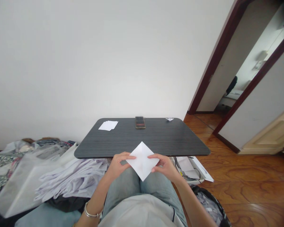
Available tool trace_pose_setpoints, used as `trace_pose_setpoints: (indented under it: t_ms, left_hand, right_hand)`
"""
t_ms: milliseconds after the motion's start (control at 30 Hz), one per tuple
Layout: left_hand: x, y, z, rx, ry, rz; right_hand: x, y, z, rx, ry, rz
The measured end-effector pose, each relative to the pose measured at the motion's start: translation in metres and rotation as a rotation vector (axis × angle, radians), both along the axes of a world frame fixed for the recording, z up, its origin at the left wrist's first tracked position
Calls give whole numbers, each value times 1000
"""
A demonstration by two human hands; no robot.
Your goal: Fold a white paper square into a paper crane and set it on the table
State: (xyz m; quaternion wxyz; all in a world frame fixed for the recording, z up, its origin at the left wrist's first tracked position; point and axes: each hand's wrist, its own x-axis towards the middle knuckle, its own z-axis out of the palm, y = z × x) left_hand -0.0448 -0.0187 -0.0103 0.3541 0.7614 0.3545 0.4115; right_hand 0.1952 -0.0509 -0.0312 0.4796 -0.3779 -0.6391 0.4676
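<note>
Left hand (119,164): gripping white paper square (142,160), left corner.
Right hand (162,167): gripping its right corner.
Paper: at dark tabletop (156,135) front edge.

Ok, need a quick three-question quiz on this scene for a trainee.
1. Which arm wears the metal bracelet, left or right?
2. True or false: the white paper square lies flat on the dark tabletop.
3. What small white item sits near the back right corner of the tabletop?

Key:
1. Left.
2. False: the left hand and right hand hold it up at the table's front edge.
3. A small folded white paper figure.
</note>
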Motion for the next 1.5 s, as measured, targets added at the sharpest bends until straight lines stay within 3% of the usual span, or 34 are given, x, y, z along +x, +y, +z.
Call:
trace_pose_setpoints:
  t_ms: [100, 300, 500, 833, 967, 1133, 1500]
  left_hand:
    - [0, 0, 2, -13, -29, 10]
    - [3, -2, 5, 17, -40, -11]
    - [5, -3, 4, 45, -90, -32]
    - [14, -8, 4, 30, -173, 22]
    - [17, -7, -1, -60, -228, 64]
    - [25, -10, -6, -209, -375, 100]
    - [40, -18, 0, -401, -531, 89]
  right_hand:
    - [4, -2, 4, 83, -61, 32]
    - [-1, 1, 3, 247, -97, -83]
    - [-4, 2, -3, 284, -7, -115]
    - [-19, -1, -7, 154, 267, -229]
    - [-23, -2, -4, 144, 285, -252]
    - [-27, -5, 0, -8, 364, -267]
    - [-30, -9, 7, -160, 435, -331]
